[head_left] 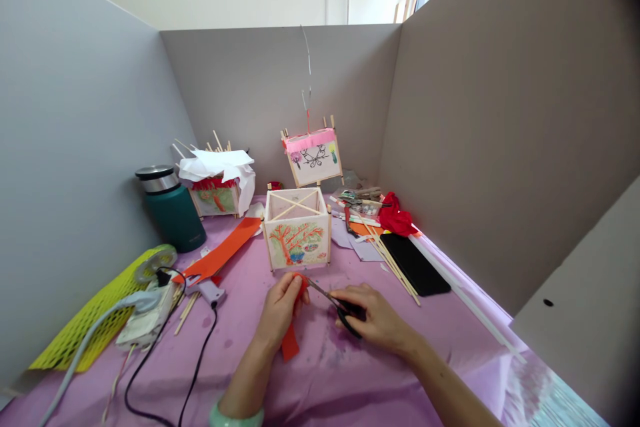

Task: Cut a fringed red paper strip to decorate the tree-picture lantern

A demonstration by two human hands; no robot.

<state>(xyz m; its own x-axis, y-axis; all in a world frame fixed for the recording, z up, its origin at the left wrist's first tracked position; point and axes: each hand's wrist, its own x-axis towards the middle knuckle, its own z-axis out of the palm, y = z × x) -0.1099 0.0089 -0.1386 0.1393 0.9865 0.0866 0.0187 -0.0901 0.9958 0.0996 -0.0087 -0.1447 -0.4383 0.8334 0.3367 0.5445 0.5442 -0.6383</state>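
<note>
At lower centre, the left hand [281, 301] pinches an orange strip [290, 345] while the right hand [376, 317] grips scissors [332, 299]. If the strip slips, the close blades [318, 288] could nick that left hand.

The strip [290, 345] is flat and orange-red, pinched near its top in the left hand [283, 303] — its lower end hangs below the fingers, over the bench [320, 380]. The scissors [340, 307], black-handled with slim metal blades, sit in the right hand [373, 315] — tilted, tips pointing up and left, right by the strip's upper end.
</note>
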